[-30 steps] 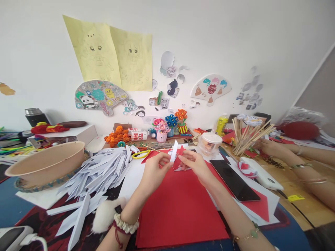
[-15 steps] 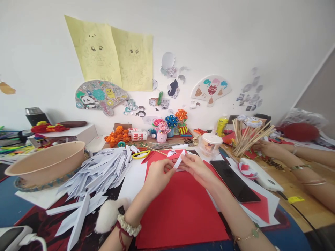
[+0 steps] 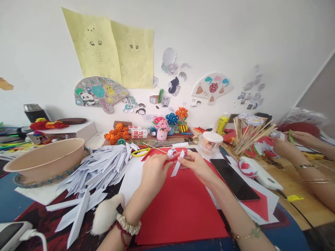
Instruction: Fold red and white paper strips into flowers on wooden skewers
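Over a stack of red paper (image 3: 180, 212), my two hands are close together. My right hand (image 3: 197, 164) pinches a narrow white paper strip (image 3: 178, 164) between thumb and fingers, and the strip slants down with its lower end free. My left hand (image 3: 155, 170) is closed, its fingertips at a piece of folded red paper (image 3: 173, 157) just behind the strip. Fingers partly hide that red piece. A crumpled white paper bit (image 3: 171, 152) on a thin stick (image 3: 154, 147) shows just beyond my hands.
A heap of folded white paper strips (image 3: 102, 170) lies left, beside a beige bowl (image 3: 44, 158). Yellow-handled scissors (image 3: 141, 152) lie behind. A dark tablet (image 3: 232, 179) and a lidded cup (image 3: 211, 141) are at right, with wooden sticks (image 3: 248, 136). A co-worker's hands (image 3: 288, 146) hold something green.
The white strip's lower end has come free of my left fingers, which have moved slightly left and up. The co-worker's hands have lifted, with a green piece now showing.
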Motion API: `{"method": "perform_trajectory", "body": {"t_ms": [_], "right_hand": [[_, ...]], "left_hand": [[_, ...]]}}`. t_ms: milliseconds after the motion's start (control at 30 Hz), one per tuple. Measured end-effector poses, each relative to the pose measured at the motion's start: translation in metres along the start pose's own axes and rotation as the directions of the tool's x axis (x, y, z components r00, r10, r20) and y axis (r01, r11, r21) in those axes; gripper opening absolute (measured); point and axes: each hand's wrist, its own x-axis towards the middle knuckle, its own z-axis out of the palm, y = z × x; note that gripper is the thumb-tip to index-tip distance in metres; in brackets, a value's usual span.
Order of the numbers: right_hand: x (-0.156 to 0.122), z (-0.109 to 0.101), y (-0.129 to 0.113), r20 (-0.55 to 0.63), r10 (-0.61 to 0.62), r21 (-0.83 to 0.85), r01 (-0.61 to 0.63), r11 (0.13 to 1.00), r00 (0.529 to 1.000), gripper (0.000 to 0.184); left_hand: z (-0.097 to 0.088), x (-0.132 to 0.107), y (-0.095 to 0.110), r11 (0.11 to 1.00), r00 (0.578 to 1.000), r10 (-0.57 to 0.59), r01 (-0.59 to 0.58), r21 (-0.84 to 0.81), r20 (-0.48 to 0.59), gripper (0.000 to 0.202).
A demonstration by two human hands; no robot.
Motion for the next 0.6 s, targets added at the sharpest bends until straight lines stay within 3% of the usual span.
{"method": "perform_trajectory", "body": {"t_ms": [100,200,267,433,600], "right_hand": [[0.002,-0.006,0.001,-0.122,-0.037,0.008,0.039,0.999,0.992,0.048],[0.007,-0.018,0.006,-0.327,-0.074,0.052,0.096,0.994,0.942,0.050],[0.010,-0.026,0.009,-0.378,-0.072,0.052,0.098,0.994,0.923,0.046],[0.010,-0.027,0.010,-0.357,-0.051,0.034,0.067,0.997,0.933,0.045],[0.007,-0.015,0.007,-0.194,-0.052,0.015,0.056,0.998,0.980,0.039]], "left_hand": [[-0.004,0.001,-0.002,0.997,0.996,-0.062,0.060,-0.041,-0.058,0.014],[-0.011,0.003,-0.006,0.984,0.983,-0.147,0.134,-0.118,-0.106,0.017],[-0.014,0.004,-0.007,0.973,0.980,-0.172,0.153,-0.175,-0.101,0.019],[-0.010,0.006,-0.007,0.937,0.986,-0.162,0.142,-0.319,-0.038,0.021],[-0.005,0.007,-0.008,0.895,0.991,-0.135,0.128,-0.428,0.013,0.021]]}}
